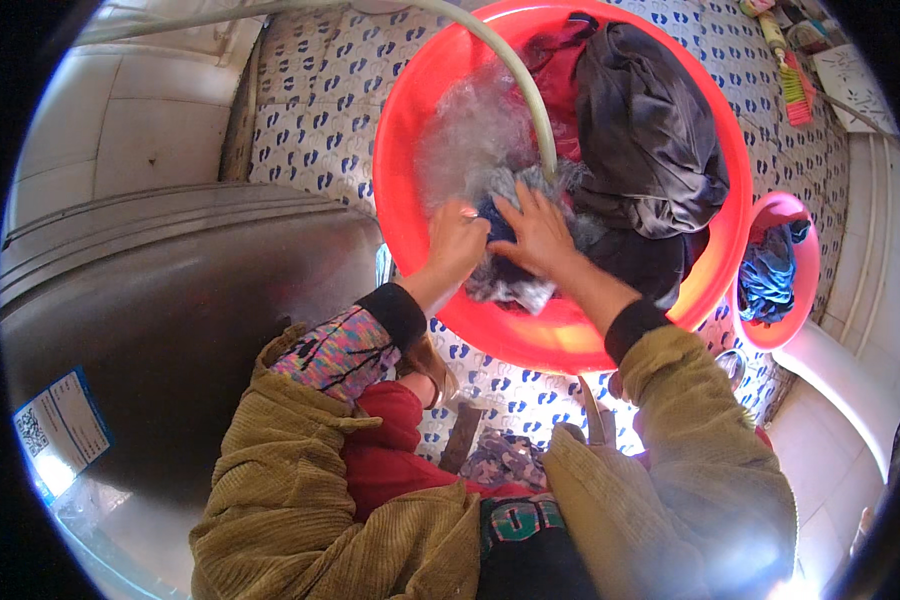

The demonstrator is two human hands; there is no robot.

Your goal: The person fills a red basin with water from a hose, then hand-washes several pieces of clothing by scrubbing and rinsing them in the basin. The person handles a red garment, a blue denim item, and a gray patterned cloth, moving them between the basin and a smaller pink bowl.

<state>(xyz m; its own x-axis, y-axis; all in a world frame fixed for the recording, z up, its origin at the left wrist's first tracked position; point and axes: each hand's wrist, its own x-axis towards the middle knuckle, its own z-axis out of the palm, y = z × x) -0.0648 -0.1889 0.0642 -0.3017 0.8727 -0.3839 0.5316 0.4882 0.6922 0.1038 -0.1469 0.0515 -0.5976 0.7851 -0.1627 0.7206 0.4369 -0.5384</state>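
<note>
A large red plastic basin (pixel 412 247) before me holds water and wet clothes. Over its near left part, my left hand (pixel 454 238) is curled into a fist on a wet grey and navy cloth (pixel 521 289). My right hand (pixel 540 229) lies on the same cloth, palm down with fingers spread. Just beyond the right fingers, the end of a pale hose (pixel 541 127) hangs into the basin. Cloudy, rippling water (pixel 461 139) fills the left side. A dark grey garment (pixel 645 127) is heaped on the right, beside a dark red one (pixel 559 90).
A smaller pink basin (pixel 804 277) with blue denim cloth (pixel 769 274) stands to the right. Near the wall lies a pink and green brush (pixel 795 94). A large dark appliance-like box (pixel 187 300) flanks my left side. The floor (pixel 307 97) bears a footprint pattern.
</note>
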